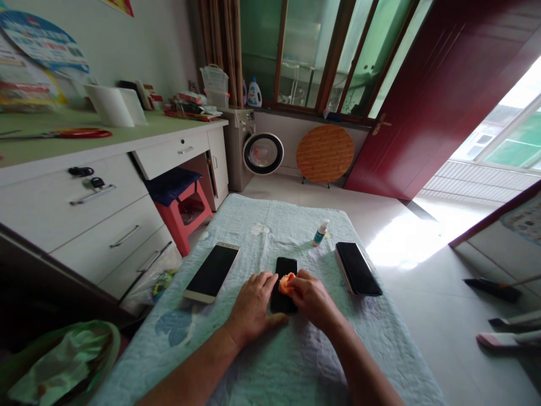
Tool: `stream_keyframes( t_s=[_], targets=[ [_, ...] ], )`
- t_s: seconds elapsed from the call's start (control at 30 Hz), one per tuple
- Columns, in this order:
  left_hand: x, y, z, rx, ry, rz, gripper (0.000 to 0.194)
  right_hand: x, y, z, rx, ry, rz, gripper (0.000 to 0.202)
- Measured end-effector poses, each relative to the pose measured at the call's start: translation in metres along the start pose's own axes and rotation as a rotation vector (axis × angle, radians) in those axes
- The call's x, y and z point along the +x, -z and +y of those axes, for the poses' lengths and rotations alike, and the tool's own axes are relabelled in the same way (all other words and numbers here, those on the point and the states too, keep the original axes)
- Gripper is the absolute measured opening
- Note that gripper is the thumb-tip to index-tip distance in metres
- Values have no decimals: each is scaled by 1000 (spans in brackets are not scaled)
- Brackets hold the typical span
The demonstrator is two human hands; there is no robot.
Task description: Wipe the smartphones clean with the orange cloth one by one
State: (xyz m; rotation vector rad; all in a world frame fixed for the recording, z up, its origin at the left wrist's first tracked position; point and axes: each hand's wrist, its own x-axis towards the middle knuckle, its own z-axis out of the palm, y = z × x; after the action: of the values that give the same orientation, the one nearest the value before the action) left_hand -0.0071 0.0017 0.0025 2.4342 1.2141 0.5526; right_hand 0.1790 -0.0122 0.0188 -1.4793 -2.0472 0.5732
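A small black phone (280, 303) lies on the pale blue quilted cloth (270, 214) in the middle. My left hand (254, 301) rests along its left side, fingertips on its edge and thumb at its lower end, holding it down. Pinched in my right hand (311, 298) is an orange cloth (287, 283), pressed on the phone's screen. To the left lies a larger gold-framed phone (213, 273), screen up. A black-screened phone in a case (359, 269) lies on the right. Behind it stands a small spray bottle (320, 233) with a white top.
A white desk (169, 144) with drawers runs along the left, a red stool (186, 208) beside it. A bin (110, 352) stands at the lower left. Beyond are a washing machine (239, 146) with its door open and a round wooden tabletop (324, 153).
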Motion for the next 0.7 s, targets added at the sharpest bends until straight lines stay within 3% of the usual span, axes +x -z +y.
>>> stream_keyframes(
  t_s=[0.17, 0.3, 0.7],
  targets=[
    [0, 2, 2, 55, 15, 13, 68, 10, -9, 21, -40, -68, 195, 19],
    [0, 5, 5, 50, 31, -15, 66, 17, -12, 28, -69, -87, 274, 23],
    [1, 5, 5, 32, 43, -12, 65, 18, -9, 23, -151, -77, 164, 28]
  ],
)
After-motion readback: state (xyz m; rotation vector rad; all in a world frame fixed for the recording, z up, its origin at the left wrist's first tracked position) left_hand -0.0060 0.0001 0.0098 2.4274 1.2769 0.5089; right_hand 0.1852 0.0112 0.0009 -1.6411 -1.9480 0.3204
